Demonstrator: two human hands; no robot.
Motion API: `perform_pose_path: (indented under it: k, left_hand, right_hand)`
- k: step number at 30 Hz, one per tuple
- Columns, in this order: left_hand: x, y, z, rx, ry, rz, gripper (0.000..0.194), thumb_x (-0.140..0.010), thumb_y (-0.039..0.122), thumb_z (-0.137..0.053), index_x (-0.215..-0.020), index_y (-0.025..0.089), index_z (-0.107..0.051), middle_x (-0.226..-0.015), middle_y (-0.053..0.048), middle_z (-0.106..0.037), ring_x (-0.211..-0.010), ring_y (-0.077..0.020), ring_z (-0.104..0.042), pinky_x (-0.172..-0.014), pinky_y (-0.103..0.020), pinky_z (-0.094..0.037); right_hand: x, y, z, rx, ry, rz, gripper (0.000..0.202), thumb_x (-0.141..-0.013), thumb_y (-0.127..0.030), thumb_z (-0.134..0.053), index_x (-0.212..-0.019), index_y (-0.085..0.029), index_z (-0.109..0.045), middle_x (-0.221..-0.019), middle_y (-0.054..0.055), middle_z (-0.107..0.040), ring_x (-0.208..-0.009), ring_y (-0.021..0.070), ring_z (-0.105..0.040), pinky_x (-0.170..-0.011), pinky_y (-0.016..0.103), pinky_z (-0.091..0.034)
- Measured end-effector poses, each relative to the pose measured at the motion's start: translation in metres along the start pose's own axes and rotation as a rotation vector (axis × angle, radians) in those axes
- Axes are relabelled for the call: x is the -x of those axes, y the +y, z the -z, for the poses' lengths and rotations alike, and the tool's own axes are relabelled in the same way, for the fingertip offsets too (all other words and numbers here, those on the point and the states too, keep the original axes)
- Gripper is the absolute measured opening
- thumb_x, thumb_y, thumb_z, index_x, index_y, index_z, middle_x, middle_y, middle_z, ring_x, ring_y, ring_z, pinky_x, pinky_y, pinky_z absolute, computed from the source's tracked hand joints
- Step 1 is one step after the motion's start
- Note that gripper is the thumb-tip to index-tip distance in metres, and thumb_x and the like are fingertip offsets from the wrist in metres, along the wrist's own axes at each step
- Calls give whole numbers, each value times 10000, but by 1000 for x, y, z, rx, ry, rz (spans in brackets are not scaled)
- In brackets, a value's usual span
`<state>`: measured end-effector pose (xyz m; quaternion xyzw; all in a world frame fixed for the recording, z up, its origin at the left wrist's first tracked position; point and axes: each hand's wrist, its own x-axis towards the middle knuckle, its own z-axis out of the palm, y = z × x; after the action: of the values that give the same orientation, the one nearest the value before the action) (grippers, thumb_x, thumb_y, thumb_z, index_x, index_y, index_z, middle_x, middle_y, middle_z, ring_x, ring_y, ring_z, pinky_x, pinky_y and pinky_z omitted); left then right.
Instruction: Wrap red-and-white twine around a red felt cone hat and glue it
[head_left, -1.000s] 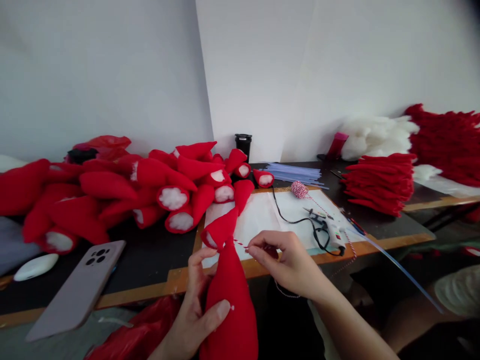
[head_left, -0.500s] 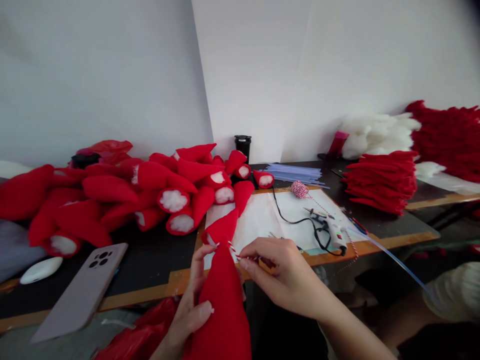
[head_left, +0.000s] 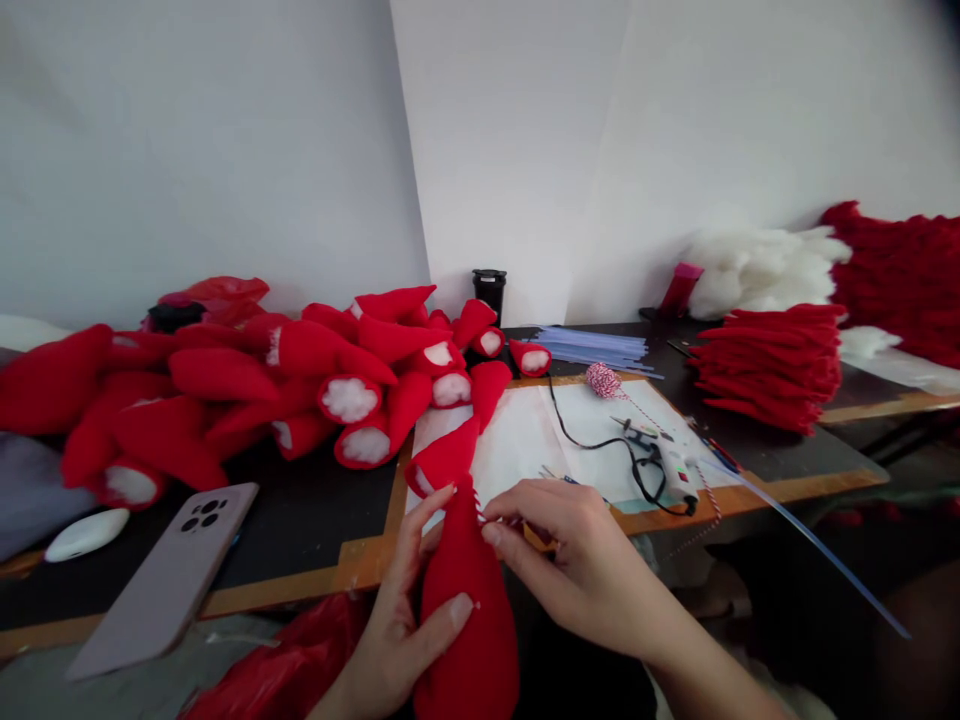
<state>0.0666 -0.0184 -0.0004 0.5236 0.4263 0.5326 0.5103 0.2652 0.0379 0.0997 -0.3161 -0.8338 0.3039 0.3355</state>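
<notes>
Left hand (head_left: pixel 409 625) in from the bottom edge, thumb angled up and right, index finger reaching up, other fingers curled and partly hidden. Right hand (head_left: pixel 574 550) slightly higher, back of hand up, thumb and index tips pinched, remaining fingers tucked under (mostly out of sight). Bare right forearm (head_left: pixel 694 650) slants in from lower right. Hands near each other, not touching

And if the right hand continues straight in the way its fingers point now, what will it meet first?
Besides the red-and-white twine it pinches, the right hand would probably first meet the narrow upper part of the red stuffed fabric piece; the gap in depth is unclear.
</notes>
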Motion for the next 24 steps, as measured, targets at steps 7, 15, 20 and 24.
perform_pose_path:
  k: [7, 15, 20, 24]
  left_hand:
    - [-4, -5, -5, -318, 29, -200, 635, -929, 300, -621, -1488, 387, -332, -1564, -36, -390, -1414, -236, -432, -1153, -339, -398]
    - [-10, -8, -16, -581, 214, -426, 638, -904, 263, -629, -1454, 309, -309, -1411, -96, -497, -1276, -236, -573, -1056, -376, -506]
    - [-15, -13, -22, -590, 258, -415, 597, -896, 284, -635, -1400, 263, -316, -1332, -120, -557, -1193, -249, -629, -979, -399, -549]
    - [-19, -21, -26, -426, 269, -288, 546, -852, 302, -682, -1278, 240, -346, -1220, -120, -614, -1049, -248, -684, -875, -399, -581]
  right_hand:
    - [9, 0, -6, 73, 12, -10, 170, -986, -218, -503, -997, -205, -673, -847, 29, -680, -779, 154, -616, -701, 262, -435]
    - [18, -1, -18, 207, 25, 27, 193, -984, -184, -475, -1074, -200, -645, -891, 51, -686, -801, 183, -632, -710, 284, -462]
    - [21, -2, -20, 177, 106, 44, 211, -976, -148, -453, -1039, -183, -652, -850, 61, -693, -747, 174, -652, -665, 262, -490]
    - [30, 0, -32, 156, 41, 56, 220, -966, -166, -465, -1062, -189, -661, -893, 72, -725, -763, 179, -687, -678, 252, -531]
